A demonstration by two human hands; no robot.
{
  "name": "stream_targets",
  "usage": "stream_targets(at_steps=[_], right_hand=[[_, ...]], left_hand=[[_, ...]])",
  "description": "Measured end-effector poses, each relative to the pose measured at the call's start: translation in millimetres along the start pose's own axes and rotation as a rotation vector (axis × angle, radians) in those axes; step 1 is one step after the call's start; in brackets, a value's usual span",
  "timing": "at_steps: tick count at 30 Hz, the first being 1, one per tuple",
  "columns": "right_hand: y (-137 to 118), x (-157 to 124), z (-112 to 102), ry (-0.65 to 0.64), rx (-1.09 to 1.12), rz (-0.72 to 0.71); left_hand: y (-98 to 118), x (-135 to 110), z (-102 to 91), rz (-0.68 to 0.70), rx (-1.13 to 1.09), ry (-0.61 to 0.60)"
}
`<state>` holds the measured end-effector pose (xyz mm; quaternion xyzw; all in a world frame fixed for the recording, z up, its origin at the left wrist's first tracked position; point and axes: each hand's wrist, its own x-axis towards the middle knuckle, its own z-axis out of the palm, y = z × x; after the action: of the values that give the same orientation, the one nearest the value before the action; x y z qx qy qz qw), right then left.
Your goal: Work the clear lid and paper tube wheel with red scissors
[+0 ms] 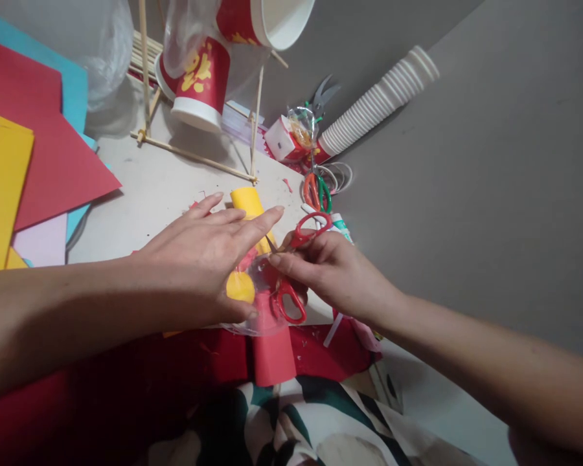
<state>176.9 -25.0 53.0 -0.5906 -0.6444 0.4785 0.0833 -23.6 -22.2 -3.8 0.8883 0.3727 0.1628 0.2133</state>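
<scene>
My left hand (201,259) lies flat with its fingers stretched out, pressing on a clear plastic piece (258,320) and a yellow paper roll (247,202). A yellow paper disc (240,287) shows under its thumb. My right hand (328,265) is closed on red-handled scissors (294,272), fingers round the handles. The blades point toward the left hand and are mostly hidden beneath its fingertips. Red paper (276,353) lies under both hands at the table's near edge.
Red, yellow, blue and pink paper sheets (34,162) lie at left. A wooden stick frame (194,155) with red paper cups (201,84) stands behind. A stack of white cups (379,103), another pair of scissors (317,191), pliers (323,94) and a glue stick (341,225) lie at right.
</scene>
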Motion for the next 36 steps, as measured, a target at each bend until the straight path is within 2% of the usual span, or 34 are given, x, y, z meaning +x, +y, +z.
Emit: stream_targets(at_steps=[7,10,16,20,23,25,27,31,34,36], right_hand=[[17,1,4,0.025,0.132,-0.085],[20,2,6,0.023,0.191,-0.108],[22,1,5,0.079,0.344,-0.103],[25,-1,3,0.145,0.445,-0.136],[28,-3,3,0.29,0.592,-0.234],[29,-3,3,0.406,0.681,-0.319],[28,-4,3,0.502,0.747,-0.398],[27,-5,5,0.653,0.836,-0.543],[27,-7,9,0.755,0.819,-0.628],[28,-8,12,0.789,0.785,-0.687]], left_hand=[[-3,-7,-3.3,0.062,0.074,0.043],[1,-12,-7.3,0.101,0.117,0.1],[35,-30,-19.9,0.247,0.144,0.344],[59,-42,-38.6,0.276,-0.03,0.442],[69,-46,-52.6,0.27,-0.197,0.441],[72,-47,-57.1,0.251,-0.259,0.418],[72,-46,-56.8,0.215,-0.28,0.444],[62,-41,-48.0,-0.03,-0.292,0.562],[54,-33,-40.0,-0.224,-0.477,0.464],[51,-27,-35.8,-0.279,-0.594,0.385]])
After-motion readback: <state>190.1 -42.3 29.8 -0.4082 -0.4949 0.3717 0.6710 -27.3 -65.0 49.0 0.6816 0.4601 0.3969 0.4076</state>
